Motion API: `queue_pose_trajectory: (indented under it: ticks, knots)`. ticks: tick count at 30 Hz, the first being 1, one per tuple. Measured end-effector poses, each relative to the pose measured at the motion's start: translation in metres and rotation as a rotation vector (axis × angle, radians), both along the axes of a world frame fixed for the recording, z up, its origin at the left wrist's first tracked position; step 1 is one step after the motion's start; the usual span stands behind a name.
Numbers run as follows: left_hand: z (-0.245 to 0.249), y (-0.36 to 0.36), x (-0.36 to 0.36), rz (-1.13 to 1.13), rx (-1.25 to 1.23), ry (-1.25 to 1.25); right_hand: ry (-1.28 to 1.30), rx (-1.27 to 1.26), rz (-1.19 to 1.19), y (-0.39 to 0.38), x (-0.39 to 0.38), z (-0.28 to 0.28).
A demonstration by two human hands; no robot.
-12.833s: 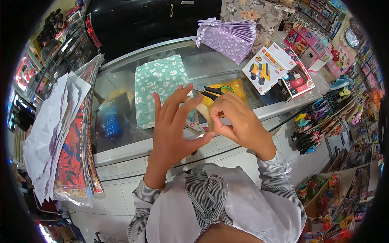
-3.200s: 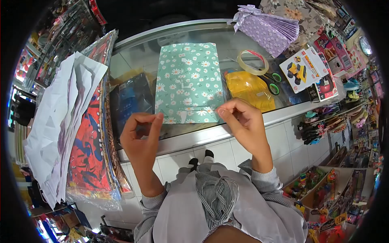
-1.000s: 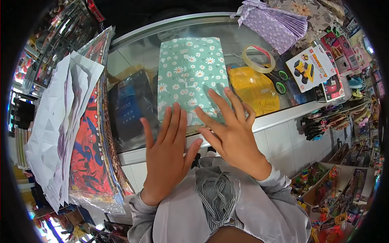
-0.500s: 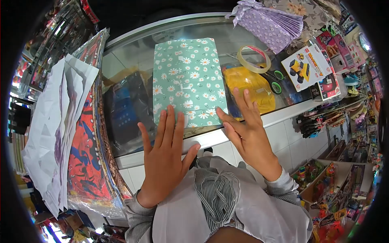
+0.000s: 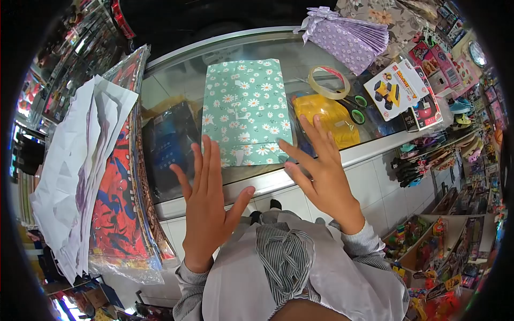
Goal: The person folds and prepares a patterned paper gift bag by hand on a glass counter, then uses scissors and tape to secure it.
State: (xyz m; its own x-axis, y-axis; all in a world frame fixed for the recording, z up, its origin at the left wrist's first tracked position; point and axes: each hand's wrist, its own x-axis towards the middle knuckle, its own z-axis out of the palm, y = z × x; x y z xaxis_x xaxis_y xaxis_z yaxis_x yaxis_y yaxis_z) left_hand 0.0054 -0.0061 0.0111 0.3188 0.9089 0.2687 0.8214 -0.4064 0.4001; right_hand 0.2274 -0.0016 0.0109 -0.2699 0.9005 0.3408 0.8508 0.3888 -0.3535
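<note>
A green sheet or packet with white daisies [image 5: 246, 101] lies flat on the glass counter [image 5: 214, 47], its lower part creased crosswise. My left hand [image 5: 208, 198] is open, fingers spread, at the packet's lower left corner. Over its lower right corner reaches my right hand [image 5: 324, 174], also open, with its index fingertip at the packet's edge. Neither hand holds anything. Right of the packet are a roll of clear tape [image 5: 345, 87] and scissors with black and green handles [image 5: 355, 109], near something yellow [image 5: 334, 125].
A purple flowered, pleated paper piece [image 5: 345, 45] lies at the back right, near a toy box [image 5: 393, 91]. On the left are crumpled white paper sheets [image 5: 64, 176] over red printed wrapping sheets [image 5: 113, 214]. Shelves of goods line the right side.
My left hand has shifted slightly left and its fingers no longer overlap the packet as much. My right hand has moved a little left. The whole view has shifted slightly.
</note>
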Motion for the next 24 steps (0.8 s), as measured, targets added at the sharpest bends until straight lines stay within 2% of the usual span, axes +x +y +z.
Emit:
queue_pose_trajectory:
  ticks: [3,6,12,18,21,24]
  knots:
    - [0.001,-0.003,-0.001,0.105,-0.013,0.089,0.025,-0.006,-0.01,0.0,0.0,-0.004]
    - [0.004,-0.004,-0.006,0.252,0.022,0.016,0.171,-0.027,-0.019,0.0,0.0,0.0]
    - [0.001,-0.004,-0.007,0.247,0.04,0.279,-0.002,0.01,0.122,0.001,-0.008,0.006]
    - [-0.001,-0.002,-0.003,0.303,-0.051,0.192,-0.004,-0.005,0.118,0.005,-0.006,-0.001]
    - [-0.007,-0.001,-0.002,0.332,0.032,0.142,0.002,0.006,0.128,0.006,-0.005,-0.004]
    - [-0.005,-0.006,0.001,0.263,0.12,0.321,0.006,0.013,0.137,0.006,-0.004,-0.006]
